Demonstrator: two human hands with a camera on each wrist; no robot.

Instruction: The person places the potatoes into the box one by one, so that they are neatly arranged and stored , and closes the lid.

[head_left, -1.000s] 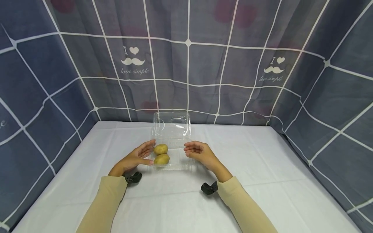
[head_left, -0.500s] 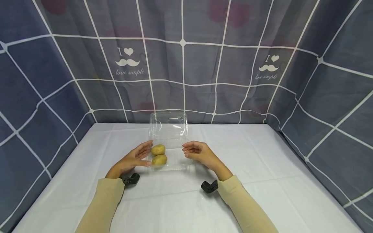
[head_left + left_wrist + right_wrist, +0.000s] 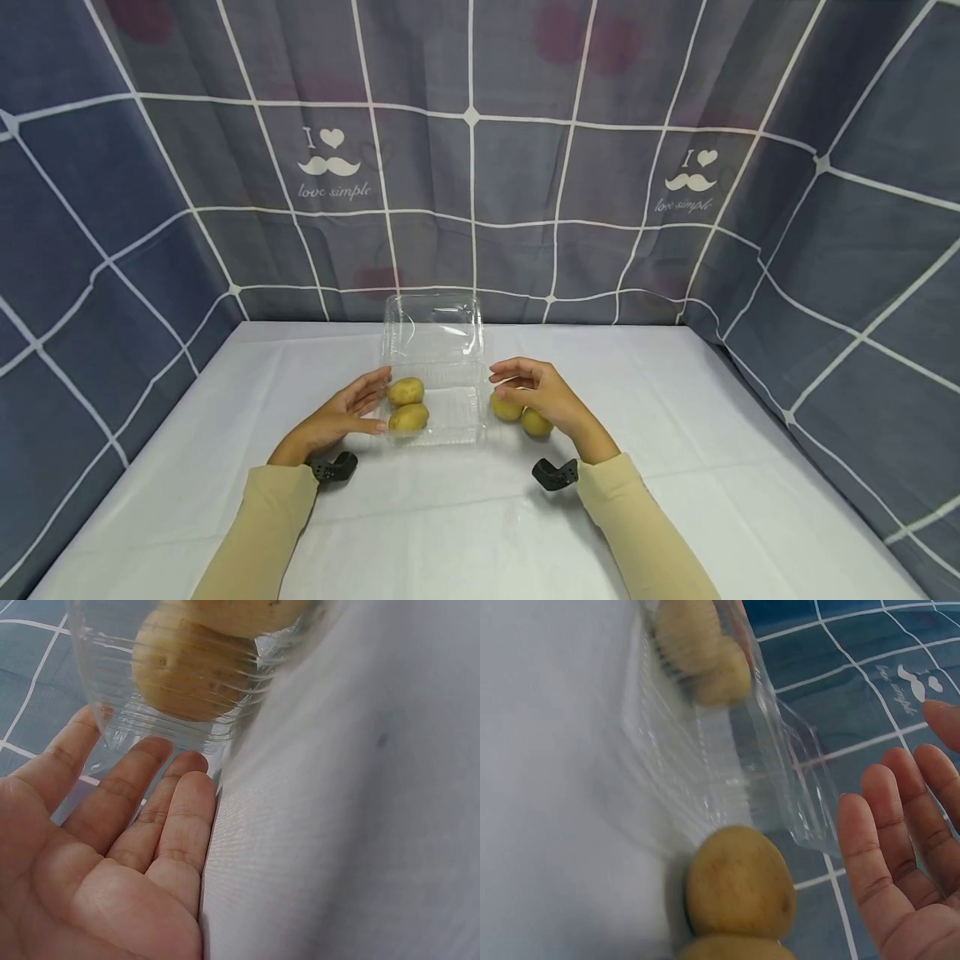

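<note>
A clear plastic clamshell box [image 3: 456,414] stands with its lid raised at the back. Two potatoes [image 3: 407,405] sit inside along its left wall. My left hand [image 3: 337,417] rests against that wall from outside, fingers extended and thumb apart; in the left wrist view its fingertips [image 3: 150,746] touch or nearly touch the ribbed plastic. To the right of the box, two more potatoes [image 3: 536,423] lie on the cloth, partly covered by my right hand [image 3: 542,392]. The right wrist view shows that hand [image 3: 907,862] with loosely bent fingers, apart from the nearer potato [image 3: 740,883].
White cloth [image 3: 420,533] covers the table. Dark gridded curtains [image 3: 517,167] hang at the back and on both sides. A black wrist-worn device [image 3: 555,474] sticks out at the right wrist, another [image 3: 335,467] at the left.
My right hand has shifted right, away from the box's right side. Two potatoes now show beneath it that were not visible before. The left hand stays at the box.
</note>
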